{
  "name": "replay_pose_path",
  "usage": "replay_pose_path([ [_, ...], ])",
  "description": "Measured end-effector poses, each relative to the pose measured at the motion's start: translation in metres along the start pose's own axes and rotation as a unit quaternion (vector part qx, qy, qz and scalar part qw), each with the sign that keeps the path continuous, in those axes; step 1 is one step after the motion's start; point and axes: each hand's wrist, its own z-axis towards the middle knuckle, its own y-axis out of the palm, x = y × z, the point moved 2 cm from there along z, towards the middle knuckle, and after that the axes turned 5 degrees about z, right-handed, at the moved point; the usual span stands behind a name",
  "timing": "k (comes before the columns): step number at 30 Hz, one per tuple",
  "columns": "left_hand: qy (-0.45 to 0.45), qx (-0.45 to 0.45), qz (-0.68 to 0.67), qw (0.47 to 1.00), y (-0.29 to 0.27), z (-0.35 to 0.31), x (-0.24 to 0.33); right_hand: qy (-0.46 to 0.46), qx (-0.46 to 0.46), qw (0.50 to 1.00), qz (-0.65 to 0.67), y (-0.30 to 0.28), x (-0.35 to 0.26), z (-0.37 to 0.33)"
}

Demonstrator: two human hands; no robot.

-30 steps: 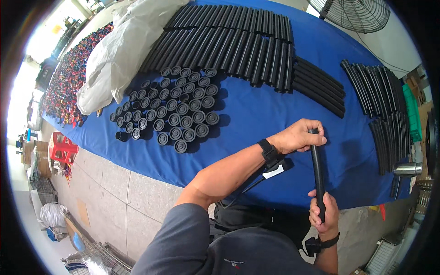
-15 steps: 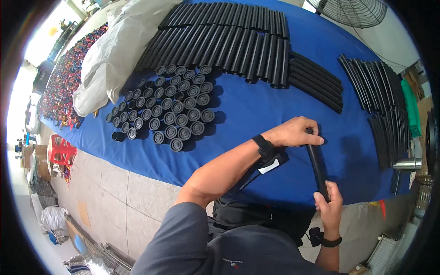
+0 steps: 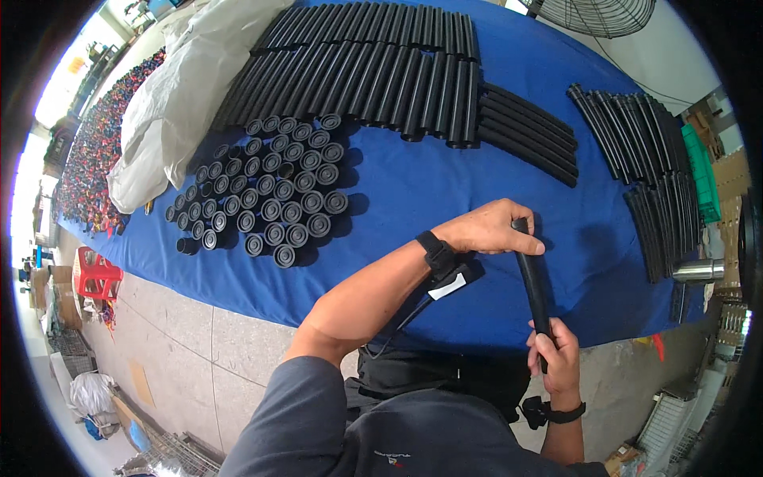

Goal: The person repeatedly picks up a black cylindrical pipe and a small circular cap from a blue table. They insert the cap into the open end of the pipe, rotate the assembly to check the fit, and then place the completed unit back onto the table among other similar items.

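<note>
A black tube (image 3: pixel 533 285) slants across the front of the blue-covered table, held between my two hands. Its upper end sits in my left hand (image 3: pixel 497 229), with thumb and fingers closed round it. Lower down, my right hand (image 3: pixel 556 353) grips the other end near the table's front edge, and the tip shows just below the fingers. To the left of my hands stand many round black caps (image 3: pixel 291 212) with ringed tops, grouped on the cloth. Beyond them lie rows of black tubes (image 3: pixel 358 79), side by side.
A ribbed dark stack of tubes (image 3: pixel 528 133) and thinner black rods (image 3: pixel 628 135) lie to the right. A metal cylinder (image 3: pixel 699 271) is at the right edge, near a green tray (image 3: pixel 699 175). White sheeting (image 3: pixel 179 95) covers the far left, beside small colourful pieces (image 3: pixel 95 151). A red stool (image 3: pixel 98 274) stands below.
My right hand has shifted its fingers on the lower end of the tube, and more of the tip now shows. The whole view has moved slightly; my left hand keeps its hold.
</note>
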Motion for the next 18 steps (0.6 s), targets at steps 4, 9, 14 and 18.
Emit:
replay_pose_path([
  [4, 0.048, -0.013, -0.043, 0.998, 0.004, -0.002, 0.001, 0.203, -0.191, 0.836, 0.472, -0.003, 0.011, -0.004],
  [9, -0.001, -0.024, -0.052, 0.998, 0.0, -0.007, 0.001, 0.011, -0.017, 0.999, 0.034, -0.009, 0.014, -0.001],
  [14, 0.047, -0.07, -0.076, 0.994, 0.003, -0.005, -0.004, 0.172, -0.192, 0.873, 0.414, -0.005, 0.011, -0.008],
  [18, -0.008, -0.048, -0.061, 0.997, 0.004, -0.006, 0.009, 0.044, -0.034, 0.997, -0.053, -0.001, -0.003, -0.003],
])
